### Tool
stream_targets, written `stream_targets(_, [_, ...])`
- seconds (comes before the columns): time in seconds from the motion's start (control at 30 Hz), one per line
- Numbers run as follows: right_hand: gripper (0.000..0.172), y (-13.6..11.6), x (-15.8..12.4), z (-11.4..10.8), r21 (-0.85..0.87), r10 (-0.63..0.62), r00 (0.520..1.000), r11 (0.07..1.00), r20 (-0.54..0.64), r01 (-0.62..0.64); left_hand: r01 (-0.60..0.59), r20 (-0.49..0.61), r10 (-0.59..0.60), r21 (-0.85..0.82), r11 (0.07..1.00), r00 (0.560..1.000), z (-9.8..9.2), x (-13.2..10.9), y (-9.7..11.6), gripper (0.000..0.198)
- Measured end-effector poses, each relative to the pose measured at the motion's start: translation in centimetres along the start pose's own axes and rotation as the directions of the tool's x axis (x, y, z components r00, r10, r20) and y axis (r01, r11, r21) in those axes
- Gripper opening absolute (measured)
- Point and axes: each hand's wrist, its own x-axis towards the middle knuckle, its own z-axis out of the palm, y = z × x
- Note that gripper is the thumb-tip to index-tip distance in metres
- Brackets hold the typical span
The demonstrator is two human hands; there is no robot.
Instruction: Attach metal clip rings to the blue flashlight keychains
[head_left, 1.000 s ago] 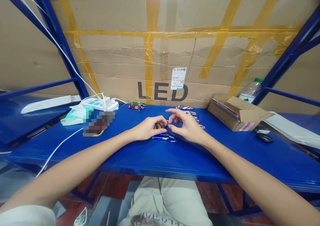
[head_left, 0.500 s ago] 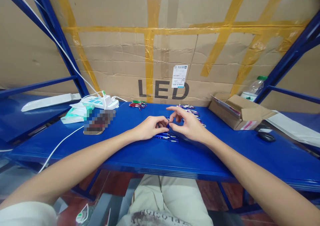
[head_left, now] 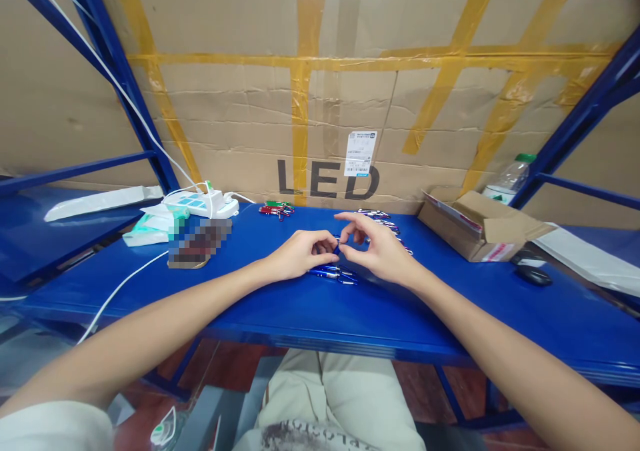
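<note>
My left hand [head_left: 303, 254] is closed, its thumb and fingers curled round a slim blue pen [head_left: 337, 247] that is mostly hidden. My right hand [head_left: 373, 243] pinches the near end of the same pen between thumb and fingers, its index finger stretched above. Just below the hands, blue pens [head_left: 327, 274] with silvery ends lie side by side on the blue table [head_left: 300, 311]. Behind my right hand lie several more pens [head_left: 385, 223], partly covered by it. Small red and green pieces with metal ends [head_left: 276, 209] lie at the back, beyond my left hand.
On the left are a white power strip [head_left: 200, 203] with cables, a green-and-white packet [head_left: 150, 228] and a blurred-out object [head_left: 200, 243]. On the right stand an open cardboard box [head_left: 475, 224], a black mouse [head_left: 533, 275] and a plastic bottle [head_left: 515, 174]. A cardboard wall [head_left: 225, 124] closes the back.
Almost nothing differs. Both hands keep their place and their hold on the blue pen; the whole view has shifted very slightly.
</note>
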Motion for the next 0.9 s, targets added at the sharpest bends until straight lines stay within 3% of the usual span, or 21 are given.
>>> stream_targets(0.3, [0.050,-0.2,0.1,-0.2,-0.006,0.017,0.999,1.000,-0.031,-0.017,-0.028,-0.036,0.029,0.043,0.999,0.999,-0.2,0.1,0.2,0.023])
stream_targets(0.47, [0.036,0.9,0.2,-0.4,-0.057,0.120,0.984,0.990,-0.135,-0.129,-0.195,-0.123,0.210,0.129,0.972,0.970,-0.6,-0.1,0.7,0.018])
stream_targets(0.63, [0.049,3.0,0.1,-0.1,-0.260,0.176,0.982,0.953,0.062,-0.155,-0.279,-0.083,0.298,0.182,0.943,0.951,-0.9,-0.4,1.1,0.020])
stream_targets(0.77, [0.054,3.3,-0.1,0.0,-0.345,0.221,0.959,0.927,0.180,-0.149,-0.201,-0.105,0.230,0.227,0.953,0.968,-0.9,-0.2,0.9,0.020])
stream_targets(0.9, [0.050,3.1,0.0,0.1,-0.370,0.247,0.944,0.916,0.217,-0.155,-0.084,-0.117,0.108,0.196,0.977,0.987,-0.9,0.1,0.1,0.020])
